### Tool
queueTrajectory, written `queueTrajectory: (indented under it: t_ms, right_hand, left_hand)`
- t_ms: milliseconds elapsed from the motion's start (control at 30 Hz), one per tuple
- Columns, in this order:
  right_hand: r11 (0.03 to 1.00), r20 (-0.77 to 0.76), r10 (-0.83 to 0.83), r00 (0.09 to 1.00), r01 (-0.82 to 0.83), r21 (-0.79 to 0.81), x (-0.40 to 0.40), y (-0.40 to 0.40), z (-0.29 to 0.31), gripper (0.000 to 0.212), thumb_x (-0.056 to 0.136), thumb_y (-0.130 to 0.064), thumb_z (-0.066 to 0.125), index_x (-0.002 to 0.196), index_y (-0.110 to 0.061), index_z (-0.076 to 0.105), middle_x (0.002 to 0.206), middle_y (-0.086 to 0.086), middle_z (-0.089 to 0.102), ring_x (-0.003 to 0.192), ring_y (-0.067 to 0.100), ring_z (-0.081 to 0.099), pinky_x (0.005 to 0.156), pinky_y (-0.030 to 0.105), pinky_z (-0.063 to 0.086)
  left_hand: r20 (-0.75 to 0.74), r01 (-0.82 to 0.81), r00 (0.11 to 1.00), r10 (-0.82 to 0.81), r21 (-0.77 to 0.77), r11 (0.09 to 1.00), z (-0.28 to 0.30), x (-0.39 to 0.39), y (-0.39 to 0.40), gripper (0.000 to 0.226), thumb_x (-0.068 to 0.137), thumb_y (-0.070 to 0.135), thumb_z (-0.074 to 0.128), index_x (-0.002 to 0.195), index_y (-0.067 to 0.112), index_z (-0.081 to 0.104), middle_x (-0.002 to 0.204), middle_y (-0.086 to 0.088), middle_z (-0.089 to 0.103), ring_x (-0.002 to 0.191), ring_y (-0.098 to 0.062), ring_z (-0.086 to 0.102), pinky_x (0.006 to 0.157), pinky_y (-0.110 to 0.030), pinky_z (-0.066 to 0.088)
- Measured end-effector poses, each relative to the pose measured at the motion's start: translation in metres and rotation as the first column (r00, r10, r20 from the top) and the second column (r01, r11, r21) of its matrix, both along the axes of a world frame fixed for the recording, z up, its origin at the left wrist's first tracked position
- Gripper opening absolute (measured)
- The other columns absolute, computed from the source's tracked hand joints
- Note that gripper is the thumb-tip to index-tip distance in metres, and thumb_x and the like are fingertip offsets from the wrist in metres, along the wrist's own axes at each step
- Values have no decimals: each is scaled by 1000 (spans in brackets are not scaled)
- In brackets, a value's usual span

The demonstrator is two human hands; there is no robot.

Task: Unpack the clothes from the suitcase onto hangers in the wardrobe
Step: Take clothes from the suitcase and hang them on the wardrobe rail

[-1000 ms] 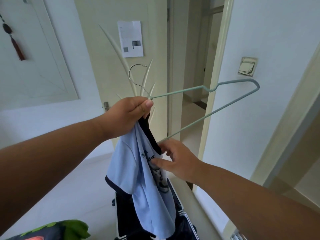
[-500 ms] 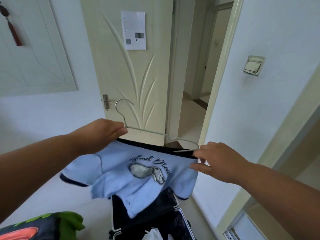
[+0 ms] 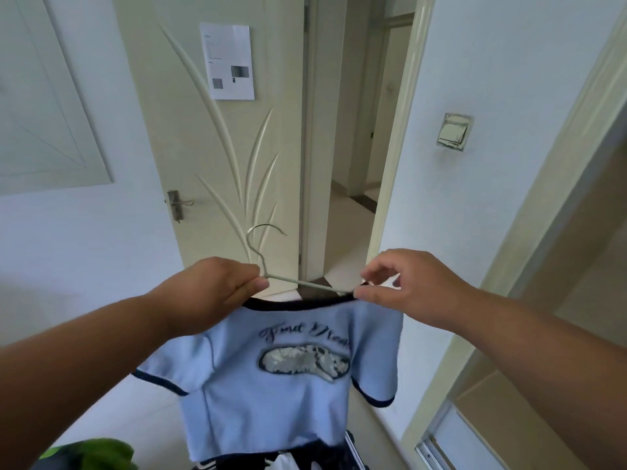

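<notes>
A light blue T-shirt (image 3: pixel 271 401) with dark trim and a printed front hangs spread out on a pale green wire hanger (image 3: pixel 298 282), whose metal hook rises behind my hands. My left hand (image 3: pixel 217 290) grips the hanger and the shirt's collar at the left, just below the hook. My right hand (image 3: pixel 403 290) pinches the shirt's shoulder and the hanger arm at the right. Below the shirt's hem a little of the open suitcase (image 3: pixel 305 461) with dark and white clothes shows. The wardrobe's sliding frame (image 3: pixel 475 385) runs along the right.
A cream door (image 3: pixel 210 157) with a paper sheet and a lever handle stands open ahead, giving onto a hallway. A white wall with a switch plate (image 3: pixel 454 132) is at the right. A green item (image 3: pixel 91 454) lies at the bottom left.
The shirt went from bunched in my left hand to spread level on the hanger. My right hand moved up from the shirt's front to the hanger's right end. Both hands shifted right.
</notes>
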State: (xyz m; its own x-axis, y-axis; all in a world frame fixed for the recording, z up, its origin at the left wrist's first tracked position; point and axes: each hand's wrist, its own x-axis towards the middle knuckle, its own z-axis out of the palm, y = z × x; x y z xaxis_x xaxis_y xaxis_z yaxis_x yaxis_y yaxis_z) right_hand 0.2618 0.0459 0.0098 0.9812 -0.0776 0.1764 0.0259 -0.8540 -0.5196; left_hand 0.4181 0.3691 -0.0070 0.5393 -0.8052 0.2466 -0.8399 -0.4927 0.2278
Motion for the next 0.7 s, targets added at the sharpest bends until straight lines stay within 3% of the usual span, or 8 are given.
queueTrajectory:
  t_ms: [100,167,267,333,467,567,633,700]
  right_hand:
    - [989,-157,119,981,-103,105,-3,13,8,60,84,-70,71,134,-38,66,117,-14,74,103,2,70,93,29,56]
    - [991,-168,137,976,-135,23,-6,15,14,33,98,-59,64,113,-31,75,100,-6,76,88,9,69,82,31,54]
    - [997,-92,57,994,-52,65,-14,-5,27,26,105,-43,61,93,-29,80,81,-2,74,68,7,61,69,28,48]
    - [994,-74,-3,997,11,108,-24,-23,39,26,104,-42,63,91,-30,82,80,3,75,67,11,59,68,31,47]
    - [985,-93,-97,991,109,131,-46,-58,53,25,104,-45,63,97,-33,84,77,-9,76,70,6,65,74,27,52]
    - [992,-159,-118,980,109,-64,-67,-90,63,32,104,-49,59,101,-26,81,83,-3,75,78,21,67,79,38,55]
    - [982,-194,-141,971,112,-153,-83,-112,66,45,105,-49,56,93,-9,71,72,2,61,63,17,52,66,35,47]
    - [983,-196,-160,967,137,-126,-103,-130,70,45,105,-50,57,91,-9,69,70,-2,52,62,8,45,63,28,40]
  left_hand:
    - [10,101,995,-101,-92,991,13,-12,-35,52,102,71,26,71,30,32,61,4,43,62,-15,46,65,-33,42]
    - [0,142,990,-144,-160,977,22,-17,-53,47,104,65,34,70,33,34,61,6,43,60,-12,45,61,-26,40]
    - [-94,131,983,-159,-251,959,28,-16,-63,27,95,70,57,95,44,50,81,19,60,75,-4,59,68,-14,45]
    - [-153,64,982,-113,-290,955,27,-9,-64,49,83,65,77,119,43,52,101,23,65,93,0,64,76,-13,49]
    - [-104,-5,994,-36,-373,928,21,-6,-83,13,93,34,81,93,40,69,88,20,73,86,1,68,71,-16,47]
    - [-208,-53,978,-19,-333,941,32,-1,-108,13,99,25,74,88,32,74,89,17,74,88,-4,68,76,-20,50]
    - [-274,-96,962,4,-323,941,43,8,-124,13,99,22,74,88,30,73,88,11,75,86,-10,68,82,-32,54]
    - [-297,-82,955,-10,-296,952,52,9,-144,13,98,23,75,89,33,75,88,9,77,88,-12,71,91,-40,57]
